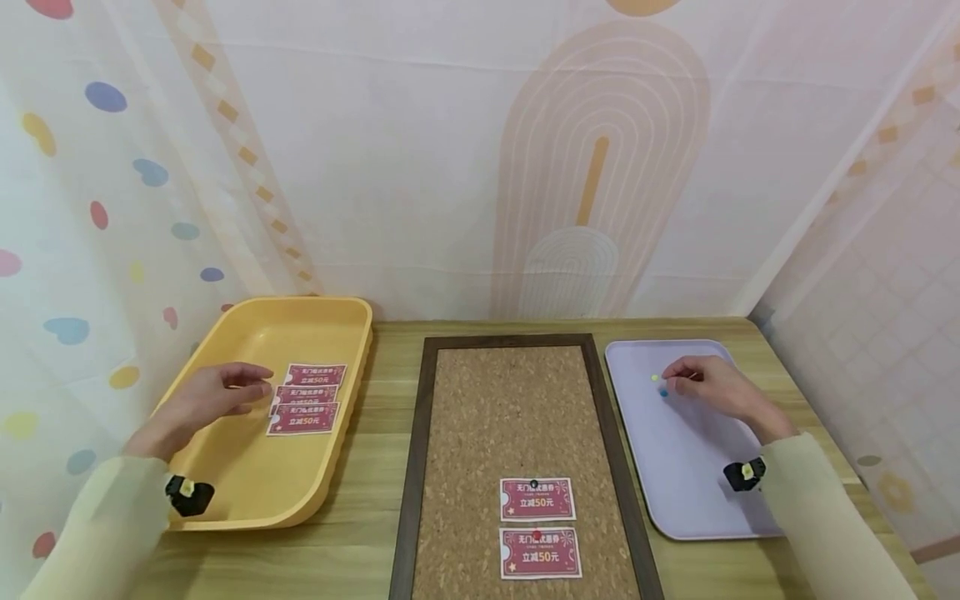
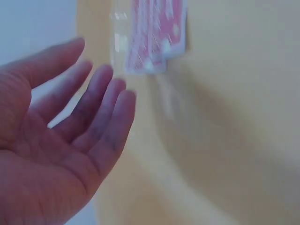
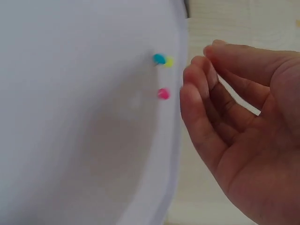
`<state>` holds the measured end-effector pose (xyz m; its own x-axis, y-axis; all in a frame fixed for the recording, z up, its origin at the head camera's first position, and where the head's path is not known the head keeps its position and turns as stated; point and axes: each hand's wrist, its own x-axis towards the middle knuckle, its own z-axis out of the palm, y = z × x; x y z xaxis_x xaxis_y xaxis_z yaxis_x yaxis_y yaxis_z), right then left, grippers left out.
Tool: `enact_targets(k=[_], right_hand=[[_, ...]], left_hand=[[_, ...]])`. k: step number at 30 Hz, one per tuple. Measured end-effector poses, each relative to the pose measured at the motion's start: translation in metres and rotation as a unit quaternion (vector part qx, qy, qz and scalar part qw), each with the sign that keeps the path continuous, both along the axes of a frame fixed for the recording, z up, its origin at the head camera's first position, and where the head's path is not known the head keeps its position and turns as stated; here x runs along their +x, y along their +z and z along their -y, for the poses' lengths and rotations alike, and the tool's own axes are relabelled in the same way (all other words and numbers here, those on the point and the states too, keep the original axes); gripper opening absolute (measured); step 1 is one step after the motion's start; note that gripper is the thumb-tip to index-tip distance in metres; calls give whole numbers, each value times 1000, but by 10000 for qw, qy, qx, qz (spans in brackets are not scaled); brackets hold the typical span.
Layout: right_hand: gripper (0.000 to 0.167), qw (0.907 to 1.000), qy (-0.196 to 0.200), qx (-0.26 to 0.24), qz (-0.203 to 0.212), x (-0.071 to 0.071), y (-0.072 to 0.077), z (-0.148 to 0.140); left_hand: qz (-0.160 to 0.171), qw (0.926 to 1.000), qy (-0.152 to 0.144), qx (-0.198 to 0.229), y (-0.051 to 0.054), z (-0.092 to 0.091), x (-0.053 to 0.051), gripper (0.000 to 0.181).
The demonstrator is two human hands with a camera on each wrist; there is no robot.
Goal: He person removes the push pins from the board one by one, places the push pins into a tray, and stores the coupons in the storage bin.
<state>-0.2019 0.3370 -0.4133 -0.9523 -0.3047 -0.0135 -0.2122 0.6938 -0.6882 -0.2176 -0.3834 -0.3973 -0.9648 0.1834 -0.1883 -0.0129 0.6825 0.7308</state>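
My left hand hovers over the yellow tray, fingers loosely bent and holding nothing, just left of three overlapping red coupons. The left wrist view has the palm beside those coupons. Over the purple tray, my right hand has its fingertips close to a yellow pin and a blue pin. In the right wrist view the hand appears empty, its fingers gently bent; a pink pin lies near the blue pin and yellow pin.
Between the trays lies a cork board with a dark wooden frame. Two coupons are on its lower part, the upper with a dark pin, the lower with a red pin. A patterned curtain hangs behind the table.
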Motion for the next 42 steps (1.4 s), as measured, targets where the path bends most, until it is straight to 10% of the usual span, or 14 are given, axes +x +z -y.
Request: enact_targets(k=[14, 30, 42], right_hand=[[19, 9980, -210, -207, -557, 23, 19, 26], [10, 9924, -479, -553, -988, 47, 18, 66], [9, 9913, -242, -878, -947, 63, 12, 97]], left_hand=[[-2098, 9759, 499, -319, 31, -72, 27, 34], [-2594, 9653, 179, 222, 54, -148, 62, 22], [-2841, 9552, -788, 244, 34, -192, 78, 26]])
